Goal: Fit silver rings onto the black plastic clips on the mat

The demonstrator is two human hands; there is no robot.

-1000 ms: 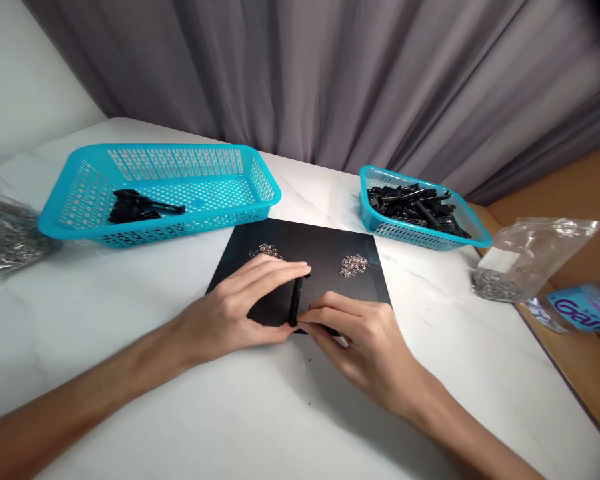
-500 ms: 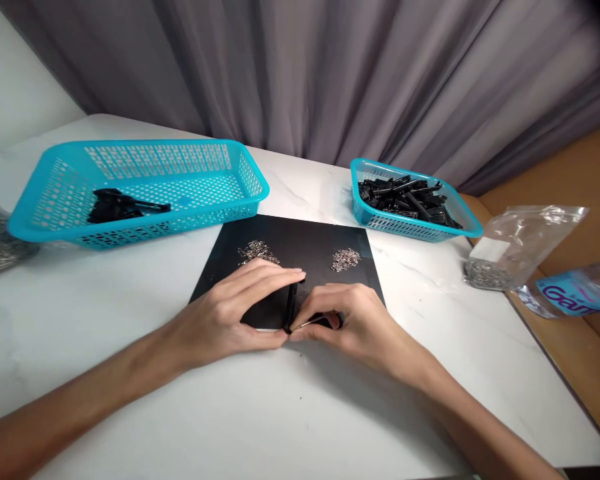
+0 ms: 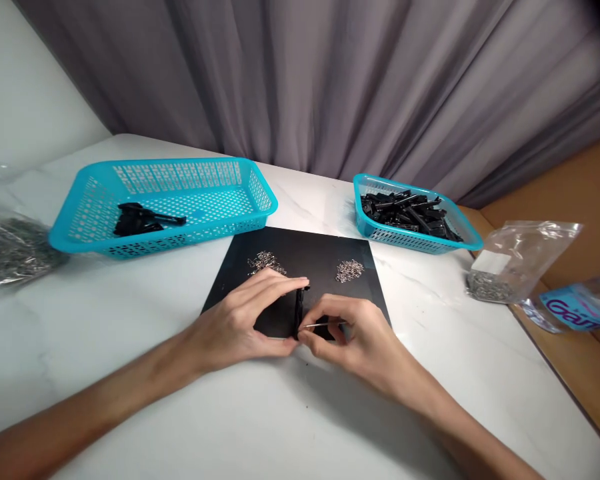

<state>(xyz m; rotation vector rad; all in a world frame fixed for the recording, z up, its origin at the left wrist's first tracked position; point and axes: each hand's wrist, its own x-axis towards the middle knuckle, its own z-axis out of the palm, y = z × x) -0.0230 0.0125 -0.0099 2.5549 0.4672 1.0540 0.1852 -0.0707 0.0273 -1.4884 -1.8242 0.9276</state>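
Observation:
A slim black plastic part (image 3: 299, 312) stands between the thumb and fingers of my left hand (image 3: 247, 313), over the near part of a black mat (image 3: 315, 248). My right hand (image 3: 357, 330) pinches a thin metal tool (image 3: 325, 324), its tip at the lower end of the black part. Behind my left fingers lies a pile of small metal pieces (image 3: 266, 262). Another pile of small metal pieces (image 3: 349, 271) is on the mat's right side.
At the left is a blue basket (image 3: 205, 230) with a few black parts (image 3: 140, 219); a smaller blue basket (image 3: 405, 245) at the right holds several. Bags of metal pieces (image 3: 15, 250) (image 3: 493, 283) flank them. A plastic bottle (image 3: 580, 305) lies far right.
The whole view has shifted, so baskets and mat appear lower and the left bag shows more. The metal tool now lies nearly level in my right hand. Both hands keep their hold.

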